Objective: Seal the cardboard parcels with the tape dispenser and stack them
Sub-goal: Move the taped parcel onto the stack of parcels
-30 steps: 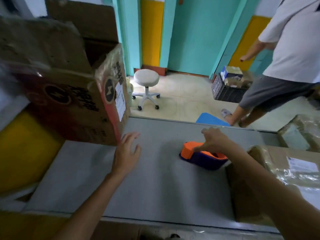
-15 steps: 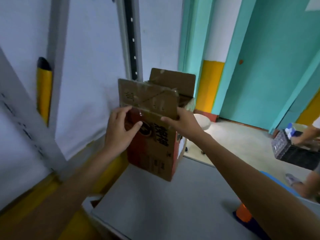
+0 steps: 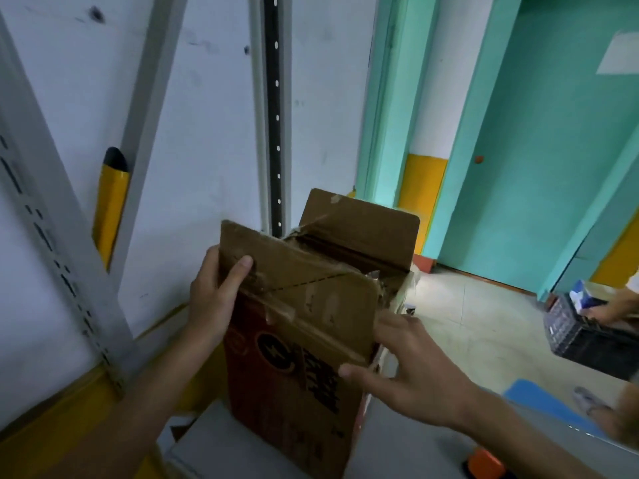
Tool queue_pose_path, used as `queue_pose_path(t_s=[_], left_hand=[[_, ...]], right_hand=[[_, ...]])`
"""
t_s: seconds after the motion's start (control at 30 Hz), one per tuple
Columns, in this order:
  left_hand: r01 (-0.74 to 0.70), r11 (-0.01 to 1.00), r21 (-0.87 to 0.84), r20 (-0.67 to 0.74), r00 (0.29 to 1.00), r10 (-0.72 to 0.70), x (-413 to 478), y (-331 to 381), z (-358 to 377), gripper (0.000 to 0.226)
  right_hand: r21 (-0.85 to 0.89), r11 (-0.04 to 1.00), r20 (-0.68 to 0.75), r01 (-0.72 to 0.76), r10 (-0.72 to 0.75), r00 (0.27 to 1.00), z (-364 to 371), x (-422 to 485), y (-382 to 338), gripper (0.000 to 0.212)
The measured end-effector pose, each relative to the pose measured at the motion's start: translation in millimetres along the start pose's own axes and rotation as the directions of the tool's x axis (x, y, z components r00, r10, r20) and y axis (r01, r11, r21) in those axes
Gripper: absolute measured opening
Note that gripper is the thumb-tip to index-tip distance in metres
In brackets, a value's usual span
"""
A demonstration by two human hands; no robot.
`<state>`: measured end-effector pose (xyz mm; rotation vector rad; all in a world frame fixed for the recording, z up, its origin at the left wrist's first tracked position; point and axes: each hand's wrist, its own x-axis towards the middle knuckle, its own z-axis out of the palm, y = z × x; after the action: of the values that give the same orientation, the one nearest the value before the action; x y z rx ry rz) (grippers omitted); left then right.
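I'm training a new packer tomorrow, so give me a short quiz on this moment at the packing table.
1. Fill in: the right hand holds the cardboard box at its ___ edge.
2. True or false: the box's top flaps are taped shut.
3. Which hand grips the near flap's left edge? A) left hand B) right hand C) neither
Key: 1 right; 2 false; 3 A.

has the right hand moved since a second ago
Yes: the right hand left the tape dispenser, going leftward to grip the cardboard box.
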<state>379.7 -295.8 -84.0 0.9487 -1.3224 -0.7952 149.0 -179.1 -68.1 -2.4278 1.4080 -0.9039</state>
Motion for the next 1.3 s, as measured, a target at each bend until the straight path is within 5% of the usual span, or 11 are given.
queue_pose_path(t_s=[0.1, 0.2, 0.33, 0.43, 0.6, 0.7, 0.9, 1.07, 1.13, 1.23, 1.3], left_hand=[[0.002, 0.999, 0.049, -0.004, 1.000, -0.002, -3, 0, -3, 0.041], [0.024, 0.996, 0.082, 0.008, 1.000, -0.025, -2, 3, 1, 0.023], [0.147, 0.969, 0.199, -0.091, 0.987, -0.131, 6, 3, 8, 0.032], [0.240, 0.912, 0.332, -0.139, 0.969, -0.204, 10, 5, 13, 0.050], [0.349, 0.824, 0.447, -0.235, 0.934, -0.268, 9, 9, 20, 0.066], [0.501, 0.824, 0.263, -0.173, 0.865, -0.471, 11, 9, 22, 0.066], [0.460, 0.734, 0.500, -0.100, 0.872, -0.479, 20, 25, 35, 0.071], [0.152, 0.307, 0.939, 0.103, 0.730, -0.676, 22, 56, 11, 0.116], [-0.046, 0.221, 0.974, 0.169, 0.800, -0.576, 14, 53, 14, 0.116], [-0.516, 0.373, 0.771, 0.628, 0.711, -0.315, 10, 46, 29, 0.060], [-0.531, 0.464, 0.709, 0.699, 0.618, -0.360, 14, 44, 34, 0.065]], right_hand=[[0.333, 0.933, -0.127, -0.138, 0.189, 0.974, -33, 3, 25, 0.040], [0.356, 0.895, -0.449, -0.269, 0.417, 0.790, -55, 28, 58, 0.030], [0.594, 0.680, -0.193, -0.429, 0.638, 0.745, -58, 59, 88, 0.062], [0.749, 0.526, -0.015, -0.402, 0.620, 0.784, -49, 60, 85, 0.052], [0.662, 0.674, -0.102, -0.329, 0.515, 0.851, -40, 46, 73, 0.036], [0.439, 0.858, -0.121, -0.268, 0.352, 0.928, -29, 34, 73, 0.031], [0.126, 0.962, -0.059, -0.241, 0.249, 0.967, -31, 29, 74, 0.059], [0.087, 0.978, 0.180, -0.189, 0.171, 0.969, -42, 32, 77, 0.056], [0.155, 0.969, 0.239, -0.194, 0.154, 0.959, -48, 37, 81, 0.057], [0.186, 0.955, 0.298, -0.230, 0.168, 0.940, -55, 43, 91, 0.051], [0.208, 0.948, 0.320, -0.240, 0.166, 0.933, -54, 41, 96, 0.048]])
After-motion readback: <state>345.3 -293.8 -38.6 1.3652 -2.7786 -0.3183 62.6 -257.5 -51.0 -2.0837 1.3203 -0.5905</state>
